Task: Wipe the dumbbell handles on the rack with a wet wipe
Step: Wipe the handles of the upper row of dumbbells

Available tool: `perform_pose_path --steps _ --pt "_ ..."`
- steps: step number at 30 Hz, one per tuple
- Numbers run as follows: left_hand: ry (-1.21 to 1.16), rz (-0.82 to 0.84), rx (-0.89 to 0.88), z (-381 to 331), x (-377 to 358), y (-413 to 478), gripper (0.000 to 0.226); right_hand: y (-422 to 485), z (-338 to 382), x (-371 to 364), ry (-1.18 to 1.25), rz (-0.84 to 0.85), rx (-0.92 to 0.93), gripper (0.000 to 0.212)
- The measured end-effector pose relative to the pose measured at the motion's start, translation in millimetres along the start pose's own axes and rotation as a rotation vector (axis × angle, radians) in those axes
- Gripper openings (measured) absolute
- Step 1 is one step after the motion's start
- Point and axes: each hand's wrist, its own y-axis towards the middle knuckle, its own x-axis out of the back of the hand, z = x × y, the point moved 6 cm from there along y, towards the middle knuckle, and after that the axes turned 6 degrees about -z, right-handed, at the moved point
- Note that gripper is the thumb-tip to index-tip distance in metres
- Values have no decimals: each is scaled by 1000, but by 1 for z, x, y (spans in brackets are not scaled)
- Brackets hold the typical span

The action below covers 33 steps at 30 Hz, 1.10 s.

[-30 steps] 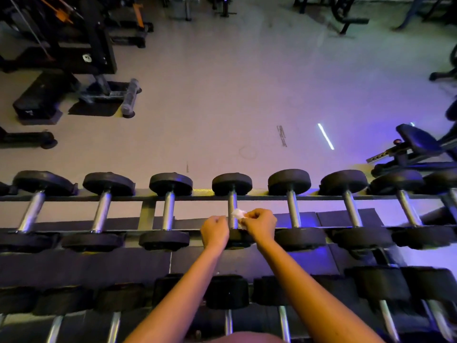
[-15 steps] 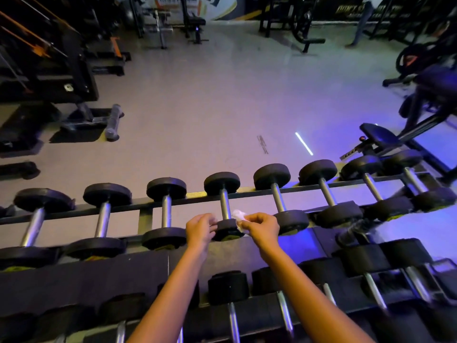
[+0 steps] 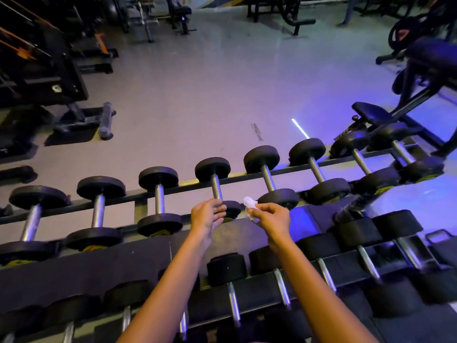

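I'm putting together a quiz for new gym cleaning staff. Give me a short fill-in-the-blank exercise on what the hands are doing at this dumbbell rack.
1. The right hand pinches a crumpled wet wipe of ____ colour.
2. The left hand grips a dumbbell on the ____ row of the rack.
3. The wet wipe is held just to the ____ of that dumbbell.

Missing words: white; top; right.
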Motion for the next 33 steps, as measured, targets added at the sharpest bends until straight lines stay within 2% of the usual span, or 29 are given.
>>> perform_pose_path --steps 5,14,24,33 --pt "-32 -40 -11 22 -56 -27 18 28 -3 52 69 71 -20 12" --pt "-81 -109 69 83 -177 -84 18 78 -26 153 -13 227 -6 11" --pt "-103 -353 63 94 -160 -101 20 90 -18 155 -13 389 4 10" --pt "-84 -277 82 82 -178 -70 22 111 -4 144 -51 348 37 9"
